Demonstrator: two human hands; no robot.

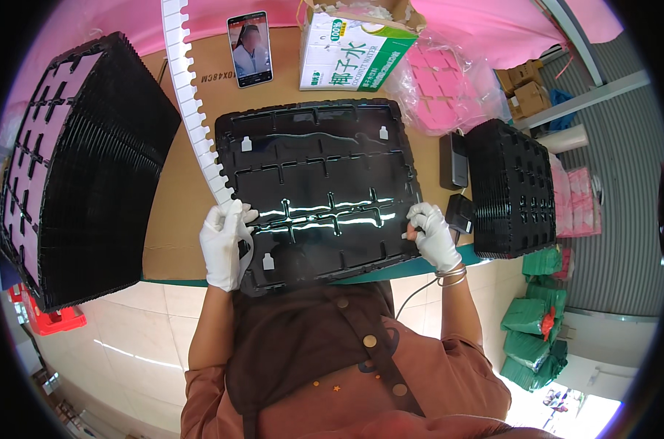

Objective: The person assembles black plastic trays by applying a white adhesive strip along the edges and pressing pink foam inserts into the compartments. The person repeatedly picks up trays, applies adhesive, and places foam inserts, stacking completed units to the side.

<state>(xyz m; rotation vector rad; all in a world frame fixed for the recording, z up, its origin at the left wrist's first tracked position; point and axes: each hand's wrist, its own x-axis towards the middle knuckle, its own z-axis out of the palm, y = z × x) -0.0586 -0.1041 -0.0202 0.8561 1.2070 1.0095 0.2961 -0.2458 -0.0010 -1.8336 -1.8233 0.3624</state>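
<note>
Brown apron (pixel 295 351) nearest, below the black tray (pixel 321 190), running out of view. Tray lies on cardboard (pixel 177 175), glare across its middle. Left hand (pixel 228 245), gloved, at tray's left edge: fingers bunched on white strip (pixel 189 95), gripped stretch hidden, top cut off. Right hand (pixel 432 234), gloved, at tray's right edge: fingers curled together; cannot tell what they pinch.

Between those matt, cloth-gloved fingers (pixel 422 212), a glossy, ridged black plastic tray (pixel 310 186); beyond them, dull brown cardboard (pixel 211 96)

left grip (pixel 226 245) holds white strip (pixel 189 102) | right grip (pixel 433 235) beside black tray (pixel 325 179)
</note>
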